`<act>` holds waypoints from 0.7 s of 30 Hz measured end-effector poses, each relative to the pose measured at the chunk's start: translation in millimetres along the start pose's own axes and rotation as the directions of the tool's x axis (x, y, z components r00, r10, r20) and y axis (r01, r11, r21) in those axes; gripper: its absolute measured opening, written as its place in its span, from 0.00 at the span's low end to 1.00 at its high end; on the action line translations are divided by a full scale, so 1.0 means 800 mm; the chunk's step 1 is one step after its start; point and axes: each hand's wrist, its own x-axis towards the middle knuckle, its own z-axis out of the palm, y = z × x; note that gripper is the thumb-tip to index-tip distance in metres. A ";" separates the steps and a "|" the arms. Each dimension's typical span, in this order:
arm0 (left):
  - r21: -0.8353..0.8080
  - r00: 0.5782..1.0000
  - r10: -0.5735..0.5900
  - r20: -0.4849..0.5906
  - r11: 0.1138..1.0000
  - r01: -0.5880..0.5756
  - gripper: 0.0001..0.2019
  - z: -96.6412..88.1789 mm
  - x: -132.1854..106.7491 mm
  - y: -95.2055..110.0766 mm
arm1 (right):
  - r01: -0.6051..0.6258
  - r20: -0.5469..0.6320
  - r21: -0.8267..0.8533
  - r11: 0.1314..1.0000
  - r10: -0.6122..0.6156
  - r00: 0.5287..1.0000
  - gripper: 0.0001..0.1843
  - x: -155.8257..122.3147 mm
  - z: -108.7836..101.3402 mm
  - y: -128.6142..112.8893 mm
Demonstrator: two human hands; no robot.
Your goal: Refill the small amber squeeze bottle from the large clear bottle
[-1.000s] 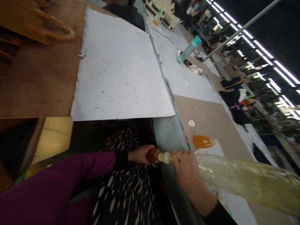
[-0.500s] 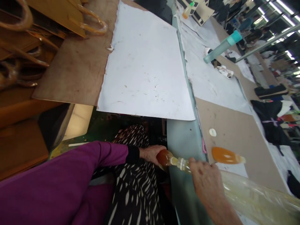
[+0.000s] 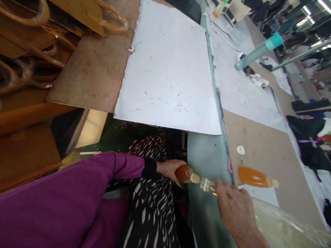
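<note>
My left hand [image 3: 170, 168] is closed around a small bottle [image 3: 184, 174] of amber liquid, its pale mouth pointing right. Wrapped round the neck of a large clear plastic bottle [image 3: 279, 220] is my right hand [image 3: 234, 206]. That bottle lies tilted, its neck toward the small one, with pale yellowish liquid inside. A narrow gap separates the two mouths. To the right, a second amber bottle [image 3: 254, 177] lies on its side on brown board. A white round piece [image 3: 240, 150] rests near it.
A white paper sheet [image 3: 170, 69] covers the board ahead. Brown bags with wrapped handles [image 3: 113, 20] are piled at the left. A turquoise-capped bottle [image 3: 258, 51] stands farther right, beside crumpled cloth [image 3: 259, 81]. People are blurred in the background.
The two bottle mouths, close together before, have drawn apart. My right hand has moved the large bottle slightly right and down. The whole view has shifted a little.
</note>
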 end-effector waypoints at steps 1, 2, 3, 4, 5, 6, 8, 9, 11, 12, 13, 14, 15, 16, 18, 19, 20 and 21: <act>0.000 1.000 0.001 0.001 1.000 -0.001 0.39 0.000 0.000 0.000 | 0.000 -0.003 0.001 1.000 0.000 1.000 0.13 0.000 0.001 0.000; 0.000 1.000 0.003 0.002 1.000 -0.003 0.38 0.000 0.000 0.000 | -0.001 -0.006 0.001 1.000 0.001 1.000 0.13 -0.001 0.002 0.001; 0.000 1.000 0.005 0.003 1.000 -0.005 0.38 -0.001 0.000 0.001 | -0.003 -0.009 0.000 1.000 0.003 1.000 0.13 -0.001 0.002 0.001; -0.001 1.000 0.006 0.005 1.000 -0.006 0.38 -0.001 0.000 0.001 | -0.004 -0.009 -0.003 1.000 0.004 1.000 0.12 -0.001 0.003 0.001; -0.001 1.000 0.007 0.006 1.000 -0.007 0.38 -0.002 0.000 0.002 | -0.007 -0.006 -0.005 1.000 0.007 1.000 0.12 -0.001 0.003 0.001; -0.001 1.000 0.006 0.008 1.000 -0.006 0.38 -0.003 -0.001 0.003 | -0.010 0.000 -0.006 1.000 0.010 1.000 0.12 -0.001 0.002 0.001; -0.002 1.000 0.002 0.012 1.000 -0.002 0.38 -0.004 -0.001 0.005 | -0.016 0.006 -0.008 1.000 0.016 1.000 0.13 -0.001 0.002 0.000; -0.002 1.000 0.000 0.016 1.000 0.000 0.37 -0.005 -0.001 0.006 | -0.016 0.006 -0.011 1.000 0.016 1.000 0.13 -0.001 0.001 0.000; -0.004 1.000 -0.002 0.023 1.000 0.003 0.37 -0.006 -0.001 0.007 | -0.008 0.003 -0.018 1.000 0.008 1.000 0.13 -0.001 0.000 0.000; -0.006 1.000 -0.001 0.024 1.000 0.002 0.37 -0.006 -0.001 0.006 | -0.003 0.002 -0.023 1.000 0.003 1.000 0.13 -0.001 -0.001 -0.001; -0.007 1.000 0.001 0.025 1.000 -0.001 0.37 -0.006 -0.001 0.006 | 0.001 0.002 -0.026 1.000 -0.001 1.000 0.14 -0.001 -0.002 -0.001; -0.009 1.000 0.005 0.024 1.000 -0.005 0.37 -0.006 -0.001 0.006 | 0.002 0.005 -0.029 1.000 -0.002 1.000 0.14 -0.001 -0.003 -0.001; -0.011 1.000 0.008 0.023 1.000 -0.008 0.37 -0.006 -0.001 0.006 | -0.002 0.010 -0.032 1.000 0.003 1.000 0.14 0.000 -0.004 -0.001; -0.012 1.000 0.008 0.024 1.000 -0.007 0.37 -0.006 -0.001 0.006 | -0.009 0.017 -0.035 0.999 0.010 1.000 0.14 0.000 -0.005 -0.001; -0.012 1.000 -0.001 0.028 1.000 0.001 0.38 -0.006 -0.001 0.006 | -0.023 0.032 -0.040 0.999 0.024 0.999 0.14 0.002 -0.008 -0.002; -0.011 1.000 -0.008 0.029 1.000 0.008 0.38 -0.006 -0.001 0.006 | -0.027 0.035 -0.040 0.999 0.029 0.999 0.14 0.003 -0.010 -0.002; -0.011 1.000 -0.013 0.028 1.000 0.013 0.37 -0.006 -0.001 0.007 | -0.032 0.041 -0.037 0.999 0.034 0.999 0.14 0.004 -0.011 -0.002; -0.013 1.000 -0.015 0.027 1.000 0.015 0.37 -0.006 -0.001 0.007 | -0.037 0.050 -0.030 0.999 0.038 0.998 0.14 0.005 -0.013 -0.002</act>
